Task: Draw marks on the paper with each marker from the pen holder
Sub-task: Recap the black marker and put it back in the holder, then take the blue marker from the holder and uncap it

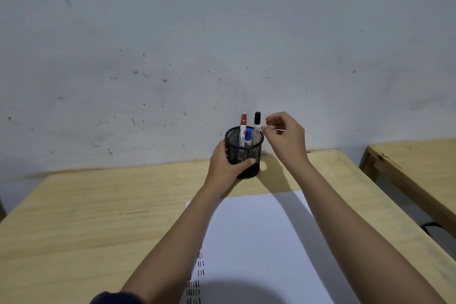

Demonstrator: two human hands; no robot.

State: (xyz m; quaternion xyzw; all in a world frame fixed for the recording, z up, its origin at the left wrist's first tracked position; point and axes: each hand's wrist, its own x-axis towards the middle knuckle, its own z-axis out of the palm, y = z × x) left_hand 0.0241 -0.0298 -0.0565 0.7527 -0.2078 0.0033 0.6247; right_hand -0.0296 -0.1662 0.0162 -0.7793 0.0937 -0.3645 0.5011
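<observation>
A black mesh pen holder [246, 153] stands at the far edge of the wooden table, against the wall. It holds a red-capped marker [243, 126], a blue-capped marker [247, 136] sitting lower, and a black-capped marker [257, 123]. My left hand [225, 163] is wrapped around the holder's left side, thumb across its front. My right hand [283, 137] hovers just right of the black marker, fingers curled and apart, holding nothing. A white paper [266, 242] lies near me, with short red and black strokes [197, 276] along its left edge, partly hidden by my left forearm.
The pale wall rises directly behind the holder. A second wooden table [414, 168] stands to the right across a narrow gap. Bare tabletop [98, 217] stretches to the left of the paper.
</observation>
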